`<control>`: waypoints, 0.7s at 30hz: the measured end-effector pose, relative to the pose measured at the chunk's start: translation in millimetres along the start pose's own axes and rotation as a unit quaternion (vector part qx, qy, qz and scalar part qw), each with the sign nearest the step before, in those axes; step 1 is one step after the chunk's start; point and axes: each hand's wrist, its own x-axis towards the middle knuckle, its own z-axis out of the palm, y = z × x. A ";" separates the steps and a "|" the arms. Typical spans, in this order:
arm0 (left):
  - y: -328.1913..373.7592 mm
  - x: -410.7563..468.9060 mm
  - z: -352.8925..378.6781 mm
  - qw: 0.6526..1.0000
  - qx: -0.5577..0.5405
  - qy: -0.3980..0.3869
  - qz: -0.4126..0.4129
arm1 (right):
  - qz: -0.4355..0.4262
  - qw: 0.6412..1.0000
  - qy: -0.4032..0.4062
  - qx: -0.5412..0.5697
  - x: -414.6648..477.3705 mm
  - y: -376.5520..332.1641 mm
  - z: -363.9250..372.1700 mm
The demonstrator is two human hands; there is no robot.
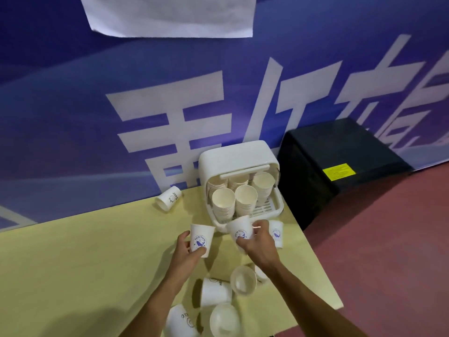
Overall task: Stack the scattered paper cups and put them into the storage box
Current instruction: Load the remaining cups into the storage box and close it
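Prob. past halfway. Far left: stray cup (168, 198) on its side by wall (73, 117), untouched. Left hand (188, 251) curled round upright logo cup (201, 239). Near edge of yellow surface (85, 263): approx five loose cups (215, 291), still to stack. Right hand (260, 244) gripping tilted cup (239, 231) at front of box (240, 156), several stacks (245, 203) already inside. Rightmost: spare cup (277, 233) upright. Thin tapered paper, rolled rims; box smooth white plastic, slatted tray (264, 207).

The bottom edge is cutting off a lying paper cup (181, 322); the storage box lid (237, 155) is partly hiding rear cup stacks (239, 182); print on the yellow label (338, 171) is blurring.
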 end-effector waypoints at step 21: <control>31.0 -8.1 66.7 0.998 0.036 -0.038 0.020 | -0.113 0.985 0.104 -0.076 102.2 0.6 -65.5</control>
